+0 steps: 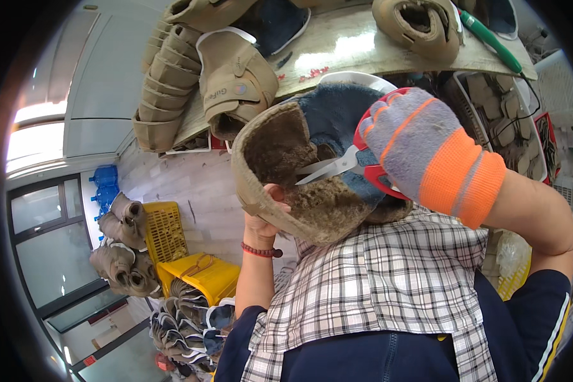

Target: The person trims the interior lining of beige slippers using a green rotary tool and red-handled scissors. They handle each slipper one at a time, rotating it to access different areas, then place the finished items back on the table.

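Note:
A tan, cuff-shaped piece lined with brown and blue fleece (337, 111) is tilted in front of my chest, its inside facing up. My left hand (268, 213) is bare and closed on its near-left wall, thumb over the rim. In a grey and orange glove, my right hand (410, 137) grips red-handled scissors (340, 167). Their blades are slightly apart and point left into the fleece lining. The glove hides most of the handles. I cannot tell whether the blades touch the fleece.
Similar tan pieces (235, 83) stand and nest on the worktable (356, 60), beside a green-handled corded tool (490, 41). White crates of parts (471, 118) sit at right. On the floor at left are a yellow crate (164, 229), a yellow bin (216, 280) and stacked pieces (184, 325).

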